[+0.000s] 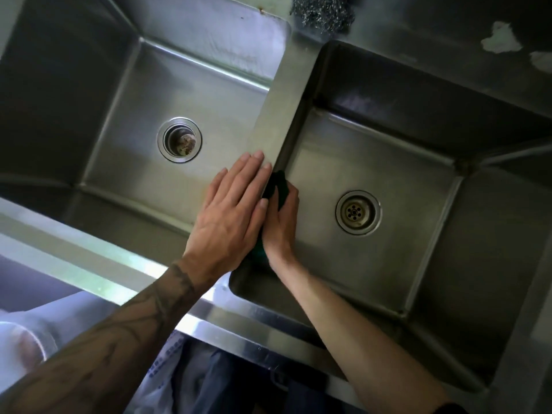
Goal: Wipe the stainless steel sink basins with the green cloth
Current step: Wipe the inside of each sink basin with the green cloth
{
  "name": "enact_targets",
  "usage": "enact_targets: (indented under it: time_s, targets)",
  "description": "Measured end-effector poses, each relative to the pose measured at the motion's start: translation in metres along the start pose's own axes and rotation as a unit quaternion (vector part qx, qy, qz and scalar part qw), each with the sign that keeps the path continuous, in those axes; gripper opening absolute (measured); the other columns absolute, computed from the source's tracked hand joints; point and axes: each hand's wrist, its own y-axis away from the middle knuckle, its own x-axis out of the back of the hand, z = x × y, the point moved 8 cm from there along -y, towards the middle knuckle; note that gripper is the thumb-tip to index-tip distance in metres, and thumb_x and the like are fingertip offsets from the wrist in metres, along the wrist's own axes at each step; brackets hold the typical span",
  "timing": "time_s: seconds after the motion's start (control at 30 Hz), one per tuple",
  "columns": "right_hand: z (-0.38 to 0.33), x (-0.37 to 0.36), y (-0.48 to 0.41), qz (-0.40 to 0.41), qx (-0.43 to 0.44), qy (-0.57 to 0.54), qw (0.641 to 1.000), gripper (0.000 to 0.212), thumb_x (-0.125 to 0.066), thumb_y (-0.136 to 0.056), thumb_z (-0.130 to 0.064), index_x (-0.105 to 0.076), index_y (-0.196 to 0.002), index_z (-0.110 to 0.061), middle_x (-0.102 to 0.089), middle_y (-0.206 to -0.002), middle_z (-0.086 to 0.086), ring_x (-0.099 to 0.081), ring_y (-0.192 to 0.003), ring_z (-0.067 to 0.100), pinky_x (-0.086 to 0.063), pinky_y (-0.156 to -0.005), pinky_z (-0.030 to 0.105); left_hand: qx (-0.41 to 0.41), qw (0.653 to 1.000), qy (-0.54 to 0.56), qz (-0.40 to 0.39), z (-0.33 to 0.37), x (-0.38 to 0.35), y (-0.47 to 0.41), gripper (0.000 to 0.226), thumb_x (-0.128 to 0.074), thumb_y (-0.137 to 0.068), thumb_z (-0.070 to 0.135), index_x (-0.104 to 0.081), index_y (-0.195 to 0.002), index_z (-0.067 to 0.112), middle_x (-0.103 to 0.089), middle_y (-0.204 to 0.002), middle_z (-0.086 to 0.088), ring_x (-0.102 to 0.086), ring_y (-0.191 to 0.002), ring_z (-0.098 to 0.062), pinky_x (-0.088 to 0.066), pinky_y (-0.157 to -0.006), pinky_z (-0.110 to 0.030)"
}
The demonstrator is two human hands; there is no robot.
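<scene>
Against inner wall of right basin, your right hand grips green cloth; your left hand lies flat, fingers straight, on divider.

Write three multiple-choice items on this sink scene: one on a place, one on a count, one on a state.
1. Where is the green cloth? A. left basin's floor B. on the front ledge C. against the right basin, on its left wall
2. How many drains show? A. two B. one C. three
3. How is the left hand? A. clenched B. flat on the divider C. holding the cloth
Answers: C, the right hand holds it there; A, left drain and right drain; B, its fingers lie straight.
</scene>
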Motion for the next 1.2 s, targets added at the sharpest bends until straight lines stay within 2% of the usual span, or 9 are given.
enact_targets:
  time_s: [0.07, 0.17, 0.27, 0.33, 0.53, 0.63, 0.73, 0.97, 1.2]
  targets:
    - [0.009, -0.003, -0.009, -0.031, -0.045, 0.037, 0.998, 0.036, -0.046, -0.112, -0.026, -0.053, -0.14, -0.004, -0.062, -0.136, 0.015, -0.059, -0.129, 0.028, -0.045, -0.112, 0.048, 0.003, 1.0, -0.003, 0.004, 0.0, -0.002, 0.004, 0.055, -0.041, -0.112, 0.025, -0.035, -0.164, 0.009, -0.028, -0.174, -0.009, -0.024, -0.162, -0.025, -0.031, -0.126, -0.054]
    - [0.017, -0.003, 0.009, -0.095, -0.076, 0.056, 0.991, 0.033, -0.048, -0.111, -0.037, -0.052, -0.138, -0.017, -0.062, -0.137, 0.009, -0.06, -0.128, 0.022, -0.046, -0.112, 0.047, 0.006, 1.0, -0.001, 0.011, -0.001, -0.002, 0.003, 0.055, -0.04, -0.112, 0.026, -0.036, -0.164, 0.009, -0.029, -0.173, -0.009, -0.024, -0.162, -0.025, -0.031, -0.127, -0.052]
    - [0.026, 0.002, 0.049, -0.177, -0.08, 0.052, 0.98, 0.028, -0.05, -0.101, -0.06, -0.05, -0.128, -0.052, -0.061, -0.137, -0.021, -0.057, -0.126, -0.005, -0.045, -0.11, 0.022, 0.006, 1.0, 0.002, 0.011, -0.001, -0.003, 0.004, 0.054, -0.039, -0.113, 0.026, -0.034, -0.165, 0.011, -0.027, -0.174, -0.007, -0.021, -0.163, -0.022, -0.03, -0.128, -0.048]
    - [0.028, 0.004, 0.062, -0.225, -0.078, 0.061, 0.969, 0.022, -0.053, -0.101, -0.057, -0.047, -0.122, -0.061, -0.058, -0.132, -0.03, -0.053, -0.12, -0.018, -0.042, -0.1, 0.009, 0.006, 1.0, 0.004, 0.01, -0.002, -0.004, 0.004, 0.055, -0.038, -0.113, 0.026, -0.033, -0.165, 0.011, -0.026, -0.175, -0.006, -0.019, -0.164, -0.021, -0.029, -0.129, -0.045]
    - [0.041, 0.007, 0.043, -0.33, -0.077, 0.203, 0.919, 0.044, -0.045, -0.112, -0.027, -0.037, -0.153, -0.012, -0.05, -0.152, 0.012, -0.048, -0.14, 0.024, -0.032, -0.095, 0.017, 0.002, 1.0, 0.006, 0.007, -0.003, -0.007, 0.003, 0.055, -0.038, -0.113, 0.027, -0.032, -0.166, 0.011, -0.024, -0.175, -0.005, -0.017, -0.164, -0.02, -0.028, -0.13, -0.043]
    - [0.023, 0.018, 0.062, -0.373, -0.007, 0.224, 0.9, 0.05, -0.051, -0.109, -0.036, -0.038, -0.156, -0.025, -0.045, -0.158, -0.002, -0.042, -0.146, 0.015, -0.029, -0.106, 0.014, -0.002, 1.0, 0.008, 0.005, -0.003, -0.007, 0.004, 0.056, -0.038, -0.113, 0.028, -0.032, -0.165, 0.009, -0.025, -0.175, -0.006, -0.017, -0.164, -0.021, -0.027, -0.13, -0.042]
    - [0.013, 0.024, 0.076, -0.408, 0.087, 0.213, 0.884, 0.039, -0.059, -0.102, -0.039, -0.054, -0.139, -0.026, -0.06, -0.136, -0.009, -0.056, -0.13, 0.008, -0.045, -0.108, 0.025, 0.002, 1.0, 0.011, 0.002, -0.003, -0.005, 0.005, 0.056, -0.039, -0.114, 0.029, -0.032, -0.165, 0.01, -0.024, -0.175, -0.007, -0.017, -0.164, -0.021, -0.026, -0.13, -0.043]
    - [0.074, 0.025, 0.028, -0.402, 0.089, 0.375, 0.831, 0.034, -0.06, -0.107, -0.029, -0.066, -0.129, -0.005, -0.065, -0.13, 0.016, -0.061, -0.122, 0.032, -0.044, -0.108, 0.043, 0.017, 0.999, 0.032, 0.002, -0.006, -0.004, 0.025, 0.053, -0.037, -0.114, 0.027, -0.035, -0.164, 0.01, -0.029, -0.174, -0.006, -0.02, -0.163, -0.021, -0.028, -0.129, -0.049]
    - [0.066, 0.051, 0.054, -0.435, 0.176, 0.314, 0.825, 0.031, -0.047, -0.103, -0.066, -0.058, -0.123, -0.045, -0.063, -0.113, -0.014, -0.059, -0.101, -0.002, -0.045, -0.089, 0.016, 0.087, 0.996, -0.015, 0.001, 0.002, -0.015, 0.081, 0.062, -0.038, -0.113, 0.038, -0.022, -0.169, 0.017, -0.017, -0.178, -0.001, -0.014, -0.165, -0.019, -0.031, -0.126, -0.054]
